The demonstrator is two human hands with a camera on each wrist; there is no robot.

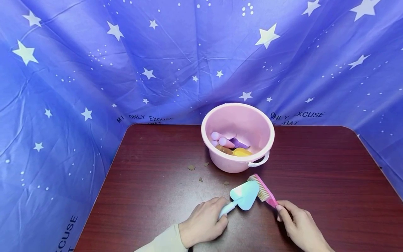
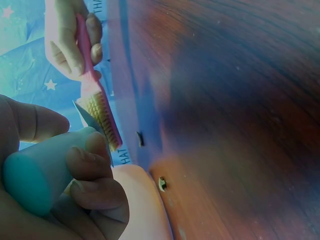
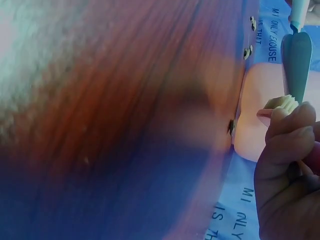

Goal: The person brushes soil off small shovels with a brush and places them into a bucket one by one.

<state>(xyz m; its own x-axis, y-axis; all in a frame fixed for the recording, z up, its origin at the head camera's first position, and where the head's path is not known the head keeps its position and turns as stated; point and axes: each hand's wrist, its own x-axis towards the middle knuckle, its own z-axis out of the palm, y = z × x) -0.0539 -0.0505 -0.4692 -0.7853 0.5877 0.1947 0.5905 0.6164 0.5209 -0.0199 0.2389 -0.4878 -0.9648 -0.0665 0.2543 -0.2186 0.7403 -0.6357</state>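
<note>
My left hand (image 1: 206, 220) grips the handle of a light blue toy shovel (image 1: 247, 197), its blade raised toward the right. In my right hand (image 1: 303, 224) is the handle of a pink brush (image 1: 266, 190) with pale bristles. The bristles overlap the right edge of the shovel blade in the head view. From the left wrist, the brush (image 2: 102, 117) shows just behind the thin edge of the blade. Fingers hide most of the brush in the right wrist view, where the shovel (image 3: 297, 62) points down toward it.
Behind the tools stands a pink bucket (image 1: 220, 162) with a white handle. It holds a yellow scoop (image 1: 241, 152), a purple piece (image 1: 240, 143), a brown piece (image 1: 224, 149) and pink handles (image 1: 226, 142). Several brown leaf-like bits (image 1: 191, 168) lie on the dark wooden table (image 1: 151, 182).
</note>
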